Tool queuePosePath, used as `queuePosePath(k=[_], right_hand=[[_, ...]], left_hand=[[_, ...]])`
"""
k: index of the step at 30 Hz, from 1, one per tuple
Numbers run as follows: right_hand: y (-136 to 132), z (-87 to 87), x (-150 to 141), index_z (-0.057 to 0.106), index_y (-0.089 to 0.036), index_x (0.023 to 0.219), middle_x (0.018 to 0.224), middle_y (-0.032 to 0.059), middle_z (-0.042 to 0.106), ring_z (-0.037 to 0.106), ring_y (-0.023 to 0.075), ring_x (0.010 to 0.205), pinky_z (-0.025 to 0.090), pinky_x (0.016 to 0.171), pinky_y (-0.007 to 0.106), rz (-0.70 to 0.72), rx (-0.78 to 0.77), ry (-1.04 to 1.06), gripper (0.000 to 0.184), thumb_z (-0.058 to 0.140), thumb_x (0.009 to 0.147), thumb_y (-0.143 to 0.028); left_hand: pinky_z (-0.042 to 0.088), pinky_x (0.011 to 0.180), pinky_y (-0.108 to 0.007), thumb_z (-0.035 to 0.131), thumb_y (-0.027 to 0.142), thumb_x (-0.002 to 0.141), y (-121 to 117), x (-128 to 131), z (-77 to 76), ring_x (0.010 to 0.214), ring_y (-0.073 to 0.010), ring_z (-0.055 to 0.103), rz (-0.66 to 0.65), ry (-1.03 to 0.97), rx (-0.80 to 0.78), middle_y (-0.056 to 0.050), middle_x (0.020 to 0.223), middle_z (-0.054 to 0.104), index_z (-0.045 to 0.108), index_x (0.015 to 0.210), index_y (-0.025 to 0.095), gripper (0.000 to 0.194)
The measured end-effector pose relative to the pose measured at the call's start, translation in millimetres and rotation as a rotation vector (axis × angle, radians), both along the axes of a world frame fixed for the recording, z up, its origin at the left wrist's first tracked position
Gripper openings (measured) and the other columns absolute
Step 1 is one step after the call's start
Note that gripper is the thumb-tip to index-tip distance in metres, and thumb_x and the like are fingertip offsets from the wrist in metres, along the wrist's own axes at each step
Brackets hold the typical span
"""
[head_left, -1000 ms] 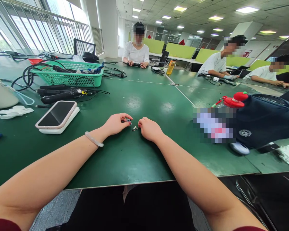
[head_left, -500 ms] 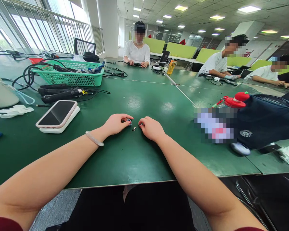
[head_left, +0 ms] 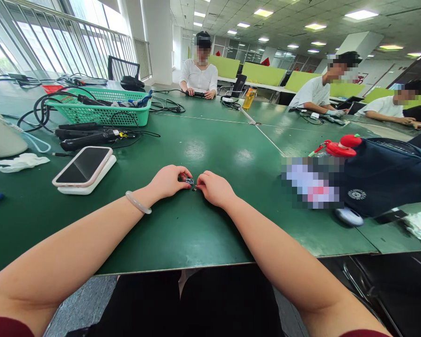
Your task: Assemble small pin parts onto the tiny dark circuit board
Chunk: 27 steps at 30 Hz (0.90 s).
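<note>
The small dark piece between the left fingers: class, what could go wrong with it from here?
The small dark piece might slip, since the left hand seems to hold it only in a fingertip grip.

The tiny loose bits on the glossy green tabletop could be brushed away, as the bare right hand is right beside them.

Being so small, they could also be easily overlooked.
</note>
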State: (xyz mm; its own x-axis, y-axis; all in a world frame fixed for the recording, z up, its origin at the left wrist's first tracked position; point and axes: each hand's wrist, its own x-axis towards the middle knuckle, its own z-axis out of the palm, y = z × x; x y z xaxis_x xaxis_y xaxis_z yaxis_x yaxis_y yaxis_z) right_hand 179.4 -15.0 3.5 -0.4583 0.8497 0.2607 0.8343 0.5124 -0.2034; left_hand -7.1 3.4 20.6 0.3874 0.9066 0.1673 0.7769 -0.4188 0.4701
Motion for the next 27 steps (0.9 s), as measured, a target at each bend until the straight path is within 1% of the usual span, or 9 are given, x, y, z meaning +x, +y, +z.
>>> queuePosePath(k=[3,6,10,14,17,19,22,25,27], right_hand=[[-2.7,3.0,0.1,0.061,-0.02,0.086,0.089,0.0017,0.058,0.054,0.0118,0.074,0.037,0.064,0.023,-0.015,0.051,0.069,0.012,0.05,0.087,-0.025],[-4.6,5.7,-1.1,0.062,-0.021,0.087,0.09,0.0012,0.059,0.054,0.0112,0.073,0.038,0.064,0.023,-0.011,0.077,0.123,0.015,0.049,0.088,-0.028],[-5.3,6.4,-1.8,0.064,-0.021,0.088,0.092,0.0012,0.06,0.055,0.011,0.076,0.039,0.066,0.023,0.033,0.072,0.137,0.016,0.049,0.088,-0.024],[-5.7,7.2,-0.8,0.066,-0.021,0.091,0.093,0.0016,0.06,0.056,0.011,0.077,0.04,0.068,0.023,0.054,0.077,0.137,0.019,0.047,0.089,-0.024],[-6.2,9.6,0.8,0.067,-0.022,0.093,0.092,0.0015,0.06,0.056,0.0111,0.077,0.04,0.069,0.023,0.043,0.081,0.147,0.021,0.046,0.089,-0.026],[-6.4,11.0,2.6,0.067,-0.022,0.091,0.091,0.0015,0.06,0.055,0.0111,0.077,0.04,0.07,0.023,0.021,0.065,0.155,0.02,0.047,0.089,-0.026],[-6.0,11.1,5.7,0.067,-0.021,0.086,0.089,0.0014,0.059,0.055,0.0113,0.078,0.04,0.071,0.024,0.024,-0.012,0.137,0.016,0.053,0.086,-0.026],[-5.2,8.9,7.0,0.067,-0.022,0.084,0.087,0.0009,0.059,0.055,0.0117,0.079,0.04,0.072,0.024,0.05,-0.092,0.1,0.012,0.058,0.082,-0.029],[-4.5,7.1,5.9,0.067,-0.022,0.084,0.087,0.0009,0.059,0.055,0.0118,0.079,0.04,0.071,0.024,0.051,-0.117,0.079,0.011,0.059,0.081,-0.029]], left_hand=[[0.045,0.073,-0.029,0.069,0.039,0.064,-1.8,1.7,-0.1,0.079,-0.0181,0.062,-0.007,-0.057,-0.039,0.0,0.083,0.068,0.065,0.088,0.022,0.03],[0.046,0.076,-0.03,0.07,0.042,0.062,-3.3,3.3,-1.2,0.082,-0.0183,0.062,-0.043,-0.148,-0.085,0.0,0.086,0.069,0.064,0.085,0.022,0.031],[0.046,0.078,-0.031,0.071,0.039,0.062,-4.2,4.5,-1.9,0.084,-0.0182,0.062,-0.074,-0.243,-0.126,0.0,0.086,0.069,0.062,0.082,0.021,0.028],[0.046,0.078,-0.031,0.072,0.038,0.062,-3.5,4.1,-1.5,0.083,-0.0179,0.062,-0.079,-0.267,-0.138,0.0,0.086,0.069,0.062,0.081,0.021,0.028],[0.046,0.077,-0.031,0.072,0.038,0.062,-2.0,2.4,-1.6,0.082,-0.0178,0.062,-0.053,-0.252,-0.125,0.0,0.085,0.069,0.062,0.082,0.021,0.027],[0.046,0.077,-0.031,0.071,0.037,0.063,-1.1,1.1,-1.6,0.082,-0.018,0.062,-0.026,-0.204,-0.088,0.0,0.085,0.069,0.063,0.083,0.021,0.027],[0.046,0.076,-0.031,0.07,0.036,0.064,-0.8,0.0,-0.7,0.081,-0.0186,0.062,-0.002,-0.124,-0.034,0.0,0.085,0.068,0.064,0.084,0.022,0.026],[0.046,0.076,-0.031,0.069,0.036,0.065,-1.5,0.2,0.8,0.081,-0.0186,0.062,0.002,-0.095,-0.022,-0.001,0.085,0.069,0.064,0.084,0.022,0.024],[0.046,0.076,-0.031,0.069,0.036,0.065,-1.8,0.4,1.3,0.081,-0.0187,0.062,0.006,-0.085,-0.022,-0.001,0.085,0.069,0.064,0.085,0.022,0.025]])
